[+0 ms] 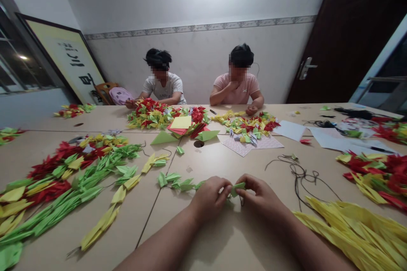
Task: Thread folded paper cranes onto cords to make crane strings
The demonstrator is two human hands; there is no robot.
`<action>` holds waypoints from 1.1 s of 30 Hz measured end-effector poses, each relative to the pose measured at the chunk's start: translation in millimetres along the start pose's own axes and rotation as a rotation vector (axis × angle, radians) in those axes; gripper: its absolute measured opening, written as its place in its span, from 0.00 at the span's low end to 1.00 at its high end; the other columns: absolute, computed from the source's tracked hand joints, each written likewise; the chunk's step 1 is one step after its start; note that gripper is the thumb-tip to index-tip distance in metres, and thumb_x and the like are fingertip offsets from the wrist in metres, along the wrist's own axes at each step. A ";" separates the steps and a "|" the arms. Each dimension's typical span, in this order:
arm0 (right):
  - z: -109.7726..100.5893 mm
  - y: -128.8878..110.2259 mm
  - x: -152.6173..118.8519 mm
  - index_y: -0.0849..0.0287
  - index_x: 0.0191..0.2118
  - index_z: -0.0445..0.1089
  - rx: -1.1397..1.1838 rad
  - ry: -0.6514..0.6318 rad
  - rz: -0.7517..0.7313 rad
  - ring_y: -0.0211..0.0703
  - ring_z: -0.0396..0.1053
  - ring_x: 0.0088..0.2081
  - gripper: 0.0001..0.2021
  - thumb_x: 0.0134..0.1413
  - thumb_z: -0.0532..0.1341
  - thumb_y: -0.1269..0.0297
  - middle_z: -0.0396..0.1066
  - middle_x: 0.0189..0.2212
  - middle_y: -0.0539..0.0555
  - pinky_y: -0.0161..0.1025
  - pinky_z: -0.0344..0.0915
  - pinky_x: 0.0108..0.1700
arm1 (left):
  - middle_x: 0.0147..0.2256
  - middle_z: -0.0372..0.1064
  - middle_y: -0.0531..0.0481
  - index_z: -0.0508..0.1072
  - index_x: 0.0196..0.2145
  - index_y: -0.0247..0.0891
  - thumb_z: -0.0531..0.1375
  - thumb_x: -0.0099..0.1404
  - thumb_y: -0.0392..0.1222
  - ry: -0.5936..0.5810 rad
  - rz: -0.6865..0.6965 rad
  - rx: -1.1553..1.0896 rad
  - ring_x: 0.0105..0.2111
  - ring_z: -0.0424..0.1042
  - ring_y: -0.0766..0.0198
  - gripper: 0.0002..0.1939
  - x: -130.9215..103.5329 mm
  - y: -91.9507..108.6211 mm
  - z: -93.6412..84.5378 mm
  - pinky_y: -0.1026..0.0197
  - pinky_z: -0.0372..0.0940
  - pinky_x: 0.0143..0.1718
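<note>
My left hand and my right hand meet above the table in front of me. Between their fingertips is a small green folded paper piece, pinched from both sides. A thin dark cord hangs in a short loop under my right fingers. From behind my left hand, a row of green folded paper pieces trails to the left on the tabletop. Whether my left fingers also grip the cord is hidden.
Yellow folded strands lie right, near a tangled black cord. Green strands and red pieces fill the left. Coloured paper squares lie mid-table. Two people, one in white, one in pink, sit opposite.
</note>
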State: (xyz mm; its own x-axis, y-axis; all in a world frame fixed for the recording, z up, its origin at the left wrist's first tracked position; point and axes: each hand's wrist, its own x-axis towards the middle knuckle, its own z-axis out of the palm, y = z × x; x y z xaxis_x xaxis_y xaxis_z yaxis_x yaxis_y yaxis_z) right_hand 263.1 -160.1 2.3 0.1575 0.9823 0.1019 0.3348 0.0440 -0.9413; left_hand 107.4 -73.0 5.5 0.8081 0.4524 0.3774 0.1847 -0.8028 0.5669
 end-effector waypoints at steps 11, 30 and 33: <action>-6.2 14.4 5.6 0.61 0.27 0.60 0.314 0.018 0.114 0.32 0.60 0.18 0.15 0.40 0.63 0.54 0.61 0.18 0.45 0.32 0.56 0.22 | 0.38 0.69 0.48 0.69 0.41 0.38 0.59 0.55 0.49 0.122 0.078 0.172 0.42 0.62 0.57 0.17 -0.6 -4.9 -5.5 0.54 0.55 0.45; -24.0 1.8 -1.2 0.62 0.30 0.66 -0.064 -0.092 0.159 0.29 0.56 0.17 0.15 0.48 0.55 0.53 0.64 0.22 0.49 0.30 0.52 0.20 | 0.33 0.70 0.51 0.69 0.30 0.38 0.54 0.60 0.38 0.167 0.184 0.209 0.36 0.64 0.63 0.04 1.9 -4.1 -2.3 0.57 0.56 0.42; -29.9 1.6 -2.2 0.60 0.30 0.64 -0.129 -0.064 0.102 0.31 0.54 0.19 0.14 0.50 0.53 0.52 0.58 0.19 0.46 0.30 0.52 0.22 | 0.33 0.70 0.51 0.68 0.31 0.38 0.54 0.60 0.38 0.141 0.188 0.227 0.36 0.65 0.62 0.04 0.9 -3.7 0.6 0.56 0.56 0.43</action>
State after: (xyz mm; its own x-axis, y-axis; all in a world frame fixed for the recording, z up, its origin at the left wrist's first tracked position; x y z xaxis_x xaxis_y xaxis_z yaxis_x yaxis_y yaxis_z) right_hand 291.0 -167.7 10.2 0.1388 0.9902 -0.0161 0.4375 -0.0759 -0.8960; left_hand 107.8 -69.9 3.3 0.7573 0.3243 0.5668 0.1720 -0.9364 0.3060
